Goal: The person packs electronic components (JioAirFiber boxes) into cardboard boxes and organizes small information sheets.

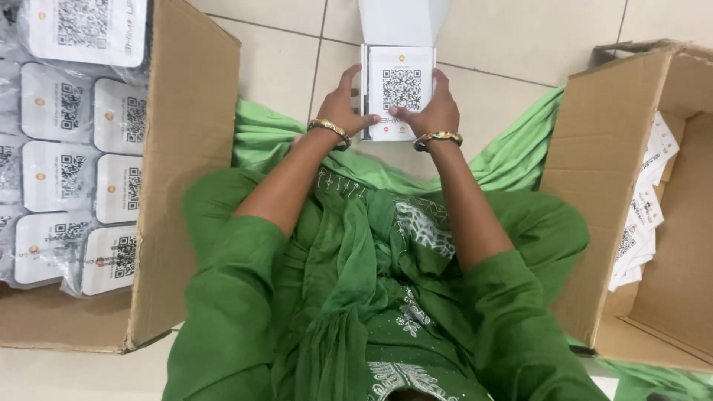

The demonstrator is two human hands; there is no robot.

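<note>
Over the lap of a seated person in green clothing, both hands meet at a small white box (401, 89) that lies open on the tiled floor (520, 37), its lid (405, 21) flipped up and away from the body. Inside the box sits a white card printed with a square black code pattern. The left hand (343, 104) rests against the left edge of the box, fingers curled along its side and the thumb reaching in onto the lower part of the card. The right hand (437, 110) grips the right edge the same way, fingers folded over the side and the thumb pressing the card's bottom edge, so the two thumbs nearly touch. Each wrist wears a gold bangle, the left bangle (330, 128) and the right bangle (438, 137).

To the person's left stands a large cardboard carton (186, 148) filled with rows of white plastic-wrapped packs (59, 104), each showing the same kind of code pattern. To the right, well apart from the hands, a second cardboard carton (609, 148) holds a loose stack of white printed cards (642, 215) leaning against its inner wall
</note>
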